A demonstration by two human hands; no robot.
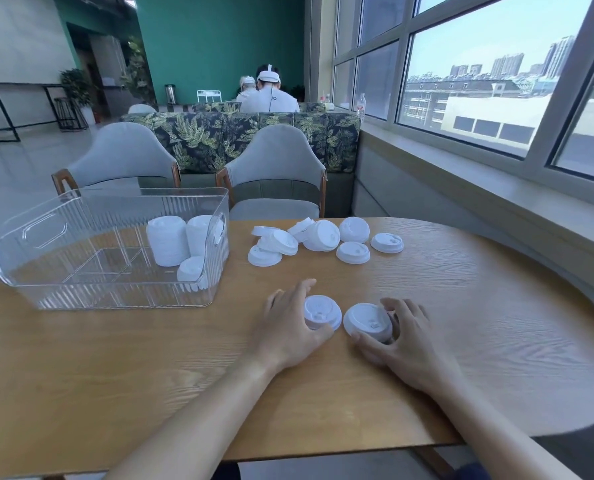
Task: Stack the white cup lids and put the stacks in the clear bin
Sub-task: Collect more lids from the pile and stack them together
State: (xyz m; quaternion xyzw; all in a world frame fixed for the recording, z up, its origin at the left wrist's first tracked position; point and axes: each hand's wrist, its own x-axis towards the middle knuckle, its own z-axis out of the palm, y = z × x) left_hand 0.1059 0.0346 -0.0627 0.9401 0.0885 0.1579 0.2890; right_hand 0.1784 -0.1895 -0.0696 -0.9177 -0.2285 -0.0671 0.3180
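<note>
My left hand [288, 323] grips a white cup lid [321, 311] on the wooden table [150, 358], thumb at its near edge and fingers over its far side. My right hand [403, 337] grips a second white lid [366, 320] just to the right, tilted toward the first. Several loose white lids [323, 239] lie scattered farther back on the table. The clear bin [81, 289] stands at the left, and three stacks of lids [167, 240] sit in its right end.
Two grey chairs [278, 174] stand across the table, with a leaf-patterned sofa back behind them. A window ledge [479, 188] runs along the right side. People sit far off at the back.
</note>
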